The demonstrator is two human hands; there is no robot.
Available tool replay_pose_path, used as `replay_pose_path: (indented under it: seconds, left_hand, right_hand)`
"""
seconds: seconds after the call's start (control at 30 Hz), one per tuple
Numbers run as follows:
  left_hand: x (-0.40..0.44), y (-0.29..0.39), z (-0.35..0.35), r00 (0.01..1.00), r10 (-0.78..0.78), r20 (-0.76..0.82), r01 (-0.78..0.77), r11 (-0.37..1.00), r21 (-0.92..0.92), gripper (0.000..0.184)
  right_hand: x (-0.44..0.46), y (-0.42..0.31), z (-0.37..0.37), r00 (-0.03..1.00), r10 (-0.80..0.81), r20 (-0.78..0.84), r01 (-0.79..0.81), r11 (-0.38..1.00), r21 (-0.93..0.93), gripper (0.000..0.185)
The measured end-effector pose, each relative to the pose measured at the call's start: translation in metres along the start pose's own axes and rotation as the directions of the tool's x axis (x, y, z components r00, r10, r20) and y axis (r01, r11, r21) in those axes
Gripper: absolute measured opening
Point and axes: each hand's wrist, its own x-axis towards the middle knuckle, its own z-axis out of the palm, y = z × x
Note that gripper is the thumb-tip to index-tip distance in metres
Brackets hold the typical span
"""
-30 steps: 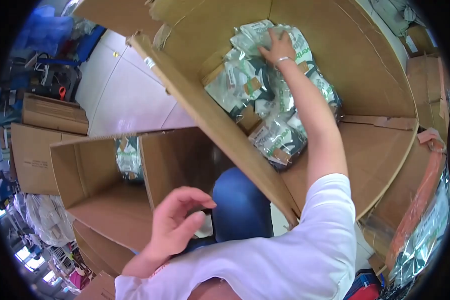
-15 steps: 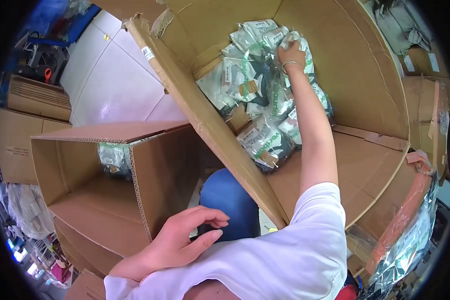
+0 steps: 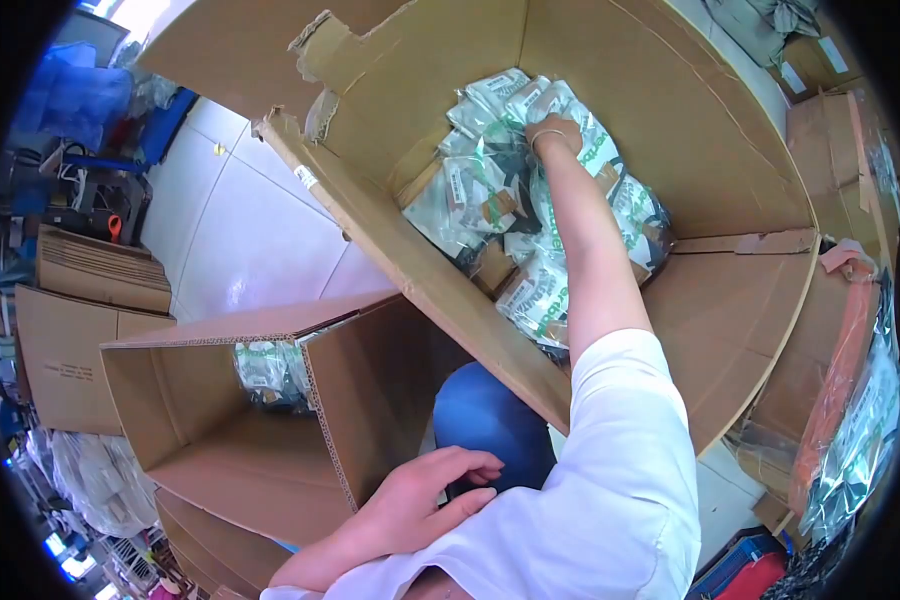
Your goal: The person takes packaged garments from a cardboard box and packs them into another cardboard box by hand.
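Observation:
Down inside the large cardboard box [image 3: 745,300], my right hand [image 3: 555,132] touches a pile of clear plastic-wrapped packages [image 3: 490,190] with green print and white labels. Its fingers dip among the upper packages and are mostly hidden, so a grip cannot be made out. My left hand [image 3: 440,500] hovers by my blue-clad knee [image 3: 495,415], empty, thumb and gently bent fingers apart. Close to it, on the left, a smaller open carton [image 3: 380,400] lies on its side with a similar wrapped package [image 3: 270,375] inside.
Flattened cardboard [image 3: 100,275] is stacked at the left, above another carton [image 3: 70,360]. Clear plastic bags [image 3: 95,480] hang below. On the right are more boxes [image 3: 830,170] and a shiny plastic-wrapped bundle [image 3: 850,420]. White tiled floor [image 3: 260,220] shows between the boxes.
The view has shifted, so the boxes and my left hand sit lower in the picture. My right hand has moved slightly left over the pile, its fingers now deeper among the packages.

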Motion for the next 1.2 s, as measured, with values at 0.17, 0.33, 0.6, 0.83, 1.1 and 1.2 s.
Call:
replay_pose_path:
  seconds: [0.17, 0.33, 0.6, 0.83, 1.1, 1.2]
  left_hand:
    - [-0.002, 0.001, 0.002, 0.999, -0.031, -0.025, 0.031, 0.999, -0.02, 0.027]
    - [-0.007, -0.001, 0.012, 0.985, -0.034, -0.169, 0.046, 0.997, 0.067, 0.02]
    - [-0.001, -0.015, 0.023, 0.857, 0.357, -0.371, -0.312, 0.934, 0.175, 0.027]
    - [-0.019, 0.044, 0.038, 0.44, 0.789, -0.429, -0.549, 0.615, 0.567, 0.104]
    - [-0.103, -0.043, 0.097, 0.461, 0.666, -0.586, -0.848, 0.526, -0.07, 0.089]
    - [-0.129, -0.092, 0.13, 0.749, 0.244, -0.616, -0.644, 0.489, -0.589, 0.063]
  right_hand:
    - [0.015, 0.041, 0.013, 0.978, -0.206, 0.019, 0.204, 0.975, 0.088, 0.041]
    - [-0.001, 0.092, -0.053, 0.96, -0.253, -0.123, 0.269, 0.954, 0.136, 0.039]
    - [-0.123, 0.131, -0.246, 0.881, -0.469, -0.058, 0.394, 0.66, 0.64, 0.015]
    - [-0.409, 0.127, -0.323, 0.484, -0.808, -0.336, 0.852, 0.349, 0.39, 0.023]
    - [-0.544, 0.13, -0.283, 0.112, -0.99, -0.09, 0.711, 0.017, 0.703, 0.026]
    - [-0.56, 0.119, -0.244, 0.044, -0.999, 0.026, 0.503, 0.044, 0.863, 0.032]
